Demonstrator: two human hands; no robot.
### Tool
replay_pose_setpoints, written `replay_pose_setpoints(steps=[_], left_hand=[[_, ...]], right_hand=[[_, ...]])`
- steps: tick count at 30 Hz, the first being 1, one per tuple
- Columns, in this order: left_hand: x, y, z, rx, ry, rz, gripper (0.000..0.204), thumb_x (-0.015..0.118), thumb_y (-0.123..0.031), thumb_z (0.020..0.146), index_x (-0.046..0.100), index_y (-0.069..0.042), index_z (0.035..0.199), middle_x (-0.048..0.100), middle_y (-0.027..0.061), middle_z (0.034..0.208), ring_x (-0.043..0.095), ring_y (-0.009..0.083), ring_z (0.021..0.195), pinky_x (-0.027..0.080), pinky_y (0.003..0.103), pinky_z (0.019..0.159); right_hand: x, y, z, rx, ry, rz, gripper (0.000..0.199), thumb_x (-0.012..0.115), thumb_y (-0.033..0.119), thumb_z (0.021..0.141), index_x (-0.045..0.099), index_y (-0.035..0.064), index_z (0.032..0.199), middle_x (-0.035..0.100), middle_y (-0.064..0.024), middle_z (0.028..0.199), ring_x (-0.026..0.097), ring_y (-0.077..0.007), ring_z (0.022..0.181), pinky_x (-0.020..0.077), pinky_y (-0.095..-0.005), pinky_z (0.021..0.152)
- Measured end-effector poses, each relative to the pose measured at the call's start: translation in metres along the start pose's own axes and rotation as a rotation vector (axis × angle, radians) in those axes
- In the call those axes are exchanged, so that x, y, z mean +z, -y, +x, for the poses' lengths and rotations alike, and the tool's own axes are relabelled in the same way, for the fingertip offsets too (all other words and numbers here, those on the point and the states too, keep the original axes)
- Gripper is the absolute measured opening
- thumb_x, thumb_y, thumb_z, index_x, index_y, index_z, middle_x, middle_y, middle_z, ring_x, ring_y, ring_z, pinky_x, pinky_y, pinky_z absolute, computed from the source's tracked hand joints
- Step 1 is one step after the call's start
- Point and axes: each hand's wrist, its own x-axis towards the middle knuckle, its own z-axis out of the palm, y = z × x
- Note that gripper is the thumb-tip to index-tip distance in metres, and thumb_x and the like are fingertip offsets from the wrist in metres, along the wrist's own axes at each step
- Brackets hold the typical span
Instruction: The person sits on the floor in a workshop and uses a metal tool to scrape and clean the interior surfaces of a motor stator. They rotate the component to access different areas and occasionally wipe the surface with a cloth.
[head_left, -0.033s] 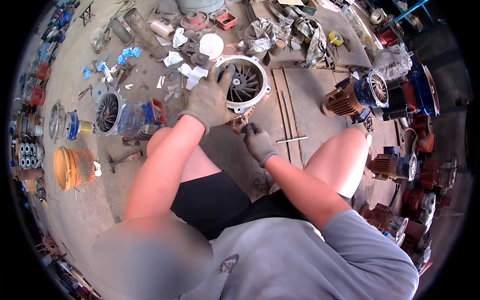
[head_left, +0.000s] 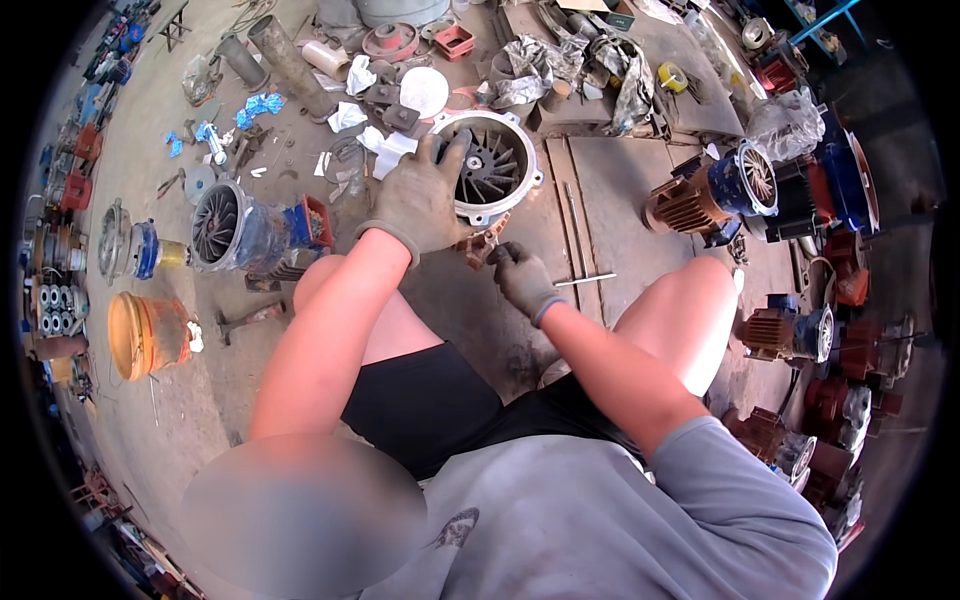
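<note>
In front of me stands a round pale metal motor housing, with a dark finned fan wheel inside its ring. My left hand, in a dirty grey work glove, lies over the housing's left rim. Its fingers curl onto the fan wheel's edge, and the thumb is hidden. Below the ring, a rusty brown metal part sticks out toward me. My right hand, gloved too, is closed with its fingertips at the right side of that part. Whatever is pinched there is too small to name.
An orange bucket, a hammer and a blue-grey motor are on the left. To the right stands a rusty motor with a blue end. Thin metal rods lie on the floor nearby. Crumpled plastic sheeting lies beyond.
My right hand has shifted slightly up and to the right, its wrist turned a little. My left hand and the motor housing look unmoved.
</note>
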Motion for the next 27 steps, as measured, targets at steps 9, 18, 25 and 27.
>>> replay_pose_setpoints(steps=[9, 18, 25, 27], left_hand=[[-0.007, -0.007, 0.002, -0.018, 0.035, 0.015, 0.123, 0.086, -0.072, 0.078, 0.039, -0.002, 0.167, 0.05, 0.0329, 0.149, 0.074, 0.0471, 0.116, 0.061, 0.05, 0.102], [0.002, -0.002, 0.002, -0.012, -0.047, -0.006, 0.122, 0.086, -0.071, 0.078, 0.039, -0.004, 0.168, 0.05, 0.0326, 0.15, 0.074, 0.0474, 0.115, 0.061, 0.05, 0.102], [-0.003, -0.007, 0.005, -0.07, 0.036, 0.028, 0.123, 0.088, -0.07, 0.077, 0.038, -0.003, 0.167, 0.047, 0.0336, 0.154, 0.073, 0.0482, 0.122, 0.062, 0.049, 0.102], [-0.001, -0.007, 0.006, -0.071, 0.047, 0.016, 0.123, 0.09, -0.069, 0.075, 0.039, -0.003, 0.166, 0.047, 0.0328, 0.155, 0.073, 0.0486, 0.122, 0.062, 0.048, 0.102]], right_hand=[[-0.078, 0.061, 0.033, 0.208, 0.533, -0.14, 0.036, 0.053, 0.032, 0.112, 0.076, 0.0054, 0.107, 0.071, -0.0068, 0.08, 0.065, -0.0177, 0.062, 0.0549, -0.0358, 0.061], [-0.077, 0.055, 0.041, 0.207, 0.548, -0.096, 0.041, 0.053, 0.038, 0.109, 0.077, 0.0044, 0.106, 0.073, -0.0083, 0.081, 0.065, -0.0183, 0.066, 0.053, -0.0357, 0.063], [-0.049, 0.006, 0.031, -0.122, 0.269, -0.11, 0.04, 0.058, 0.035, 0.11, 0.081, 0.0021, 0.105, 0.076, -0.0136, 0.086, 0.072, -0.0248, 0.081, 0.0574, -0.0391, 0.08], [-0.035, -0.002, 0.023, -0.101, 0.198, -0.086, 0.041, 0.058, 0.035, 0.111, 0.082, 0.002, 0.105, 0.077, -0.0156, 0.088, 0.074, -0.0273, 0.084, 0.0578, -0.0405, 0.083]])
